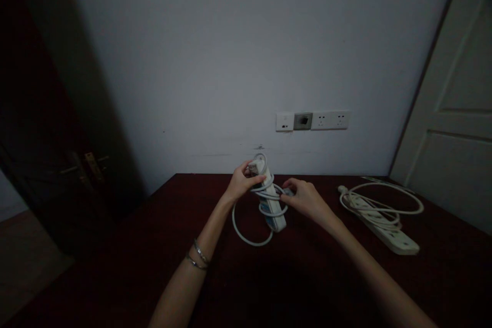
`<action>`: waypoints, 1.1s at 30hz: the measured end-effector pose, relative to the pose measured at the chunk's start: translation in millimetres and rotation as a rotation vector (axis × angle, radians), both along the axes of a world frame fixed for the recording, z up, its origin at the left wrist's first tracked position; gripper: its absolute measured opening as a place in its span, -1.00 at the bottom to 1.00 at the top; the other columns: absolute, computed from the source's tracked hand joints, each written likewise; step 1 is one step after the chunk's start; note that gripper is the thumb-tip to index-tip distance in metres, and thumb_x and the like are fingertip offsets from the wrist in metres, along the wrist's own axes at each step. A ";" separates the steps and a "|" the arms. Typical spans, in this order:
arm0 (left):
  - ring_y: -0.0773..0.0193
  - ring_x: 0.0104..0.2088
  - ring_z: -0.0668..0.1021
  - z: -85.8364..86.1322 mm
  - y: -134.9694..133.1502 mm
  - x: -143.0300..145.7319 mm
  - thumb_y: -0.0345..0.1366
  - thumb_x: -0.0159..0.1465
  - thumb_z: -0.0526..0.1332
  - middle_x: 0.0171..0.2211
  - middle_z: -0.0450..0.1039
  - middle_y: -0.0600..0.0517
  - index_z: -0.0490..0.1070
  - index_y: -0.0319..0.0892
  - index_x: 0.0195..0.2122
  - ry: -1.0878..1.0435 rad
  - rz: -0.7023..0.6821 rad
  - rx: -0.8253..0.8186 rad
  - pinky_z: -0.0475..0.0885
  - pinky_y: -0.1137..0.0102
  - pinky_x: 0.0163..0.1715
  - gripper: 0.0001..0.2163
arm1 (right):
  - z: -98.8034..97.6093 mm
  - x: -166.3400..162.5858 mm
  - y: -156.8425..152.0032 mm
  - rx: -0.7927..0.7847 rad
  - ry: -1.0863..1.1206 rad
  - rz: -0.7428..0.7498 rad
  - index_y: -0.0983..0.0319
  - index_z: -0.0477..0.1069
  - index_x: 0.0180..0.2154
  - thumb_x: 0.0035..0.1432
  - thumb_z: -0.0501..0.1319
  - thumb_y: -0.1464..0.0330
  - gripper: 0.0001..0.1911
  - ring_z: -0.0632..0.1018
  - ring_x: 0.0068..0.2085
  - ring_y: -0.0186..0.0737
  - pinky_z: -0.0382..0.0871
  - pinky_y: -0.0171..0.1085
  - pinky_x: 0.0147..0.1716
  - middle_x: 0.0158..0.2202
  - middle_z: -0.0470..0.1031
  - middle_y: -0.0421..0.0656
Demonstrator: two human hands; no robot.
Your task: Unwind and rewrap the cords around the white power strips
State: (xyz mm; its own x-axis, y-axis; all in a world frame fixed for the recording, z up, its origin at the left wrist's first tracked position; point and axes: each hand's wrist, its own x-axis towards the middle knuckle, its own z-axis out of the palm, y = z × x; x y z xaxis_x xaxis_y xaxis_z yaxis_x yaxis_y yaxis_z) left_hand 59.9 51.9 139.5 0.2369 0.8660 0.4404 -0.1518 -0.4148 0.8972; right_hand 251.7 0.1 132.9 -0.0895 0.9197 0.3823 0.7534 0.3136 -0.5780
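Observation:
My left hand [244,181] is closed round the upper end of a white power strip [272,206], which stands tilted above the dark red table. The strip's white cord [251,244] is looped several times around its body, and one wide loop hangs down at the lower left. At the strip's right side, my right hand [304,198] pinches the cord near what looks like its plug [288,192]; the fingers partly cover that end.
A second power strip [392,236] lies on the table [184,256] at the right, its cord coiled loosely on top. Wall sockets [329,120] sit above the table's back edge. A white door [453,128] stands at right, a dark door with a handle [92,164] at left.

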 end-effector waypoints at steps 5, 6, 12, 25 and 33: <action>0.20 -0.27 0.53 -0.1 0.7 -2.5 -0.28 -0.16 0.44 -0.22 0.49 -0.11 0.30 -0.29 -0.03 0.058 -0.016 0.020 0.42 0.34 -0.24 -0.36 | -9.5 2.1 4.9 -0.013 -0.068 0.187 0.35 0.43 -0.09 0.03 0.08 0.43 -0.61 0.54 -0.15 -0.09 0.33 -0.25 -0.18 -0.13 0.52 0.04; 0.20 -0.26 0.53 -0.6 1.2 -3.3 -0.28 -0.17 0.44 -0.21 0.48 -0.12 0.29 -0.29 -0.01 0.065 -0.020 0.022 0.42 0.34 -0.24 -0.34 | -12.6 1.9 6.5 -0.011 -0.061 0.211 0.35 0.40 -0.05 0.05 0.07 0.43 -0.60 0.53 -0.12 -0.08 0.34 -0.24 -0.16 -0.11 0.51 0.04; 0.19 -0.23 0.53 -4.7 6.7 -11.4 -0.29 -0.16 0.44 -0.16 0.47 -0.13 0.29 -0.27 0.00 0.096 -0.037 0.032 0.41 0.34 -0.21 -0.34 | -25.0 -2.7 15.7 0.021 0.075 0.191 0.36 0.37 0.00 0.11 0.05 0.45 -0.60 0.48 -0.02 -0.06 0.30 -0.14 -0.02 -0.03 0.46 0.08; 0.22 -0.31 0.52 -4.9 6.9 -18.6 -0.28 -0.14 0.43 -0.27 0.48 -0.11 0.30 -0.32 -0.05 0.101 -0.138 -0.031 0.41 0.37 -0.30 -0.39 | -22.1 -0.2 15.7 -0.111 0.258 0.431 0.32 0.29 0.04 -0.14 0.08 0.58 -0.39 0.43 0.04 -0.12 0.25 -0.11 0.07 0.06 0.39 0.01; 0.27 -0.33 0.51 -10.0 14.6 -23.4 -0.26 -0.11 0.40 -0.28 0.47 -0.06 0.33 -0.30 -0.10 0.123 -0.149 -0.019 0.39 0.42 -0.30 -0.46 | -19.3 -0.1 6.8 -0.061 0.110 0.432 0.28 0.23 0.10 0.07 0.00 0.50 -0.49 0.45 0.01 -0.08 0.23 0.01 0.05 0.02 0.42 0.02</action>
State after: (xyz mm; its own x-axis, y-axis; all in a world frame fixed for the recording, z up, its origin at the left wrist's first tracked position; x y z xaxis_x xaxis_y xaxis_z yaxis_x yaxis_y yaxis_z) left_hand 36.5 66.5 129.5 0.4140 0.8252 0.3842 -0.0992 -0.3787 0.9202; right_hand 251.6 6.9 113.5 -0.4321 0.8282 0.3569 0.4941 0.5485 -0.6745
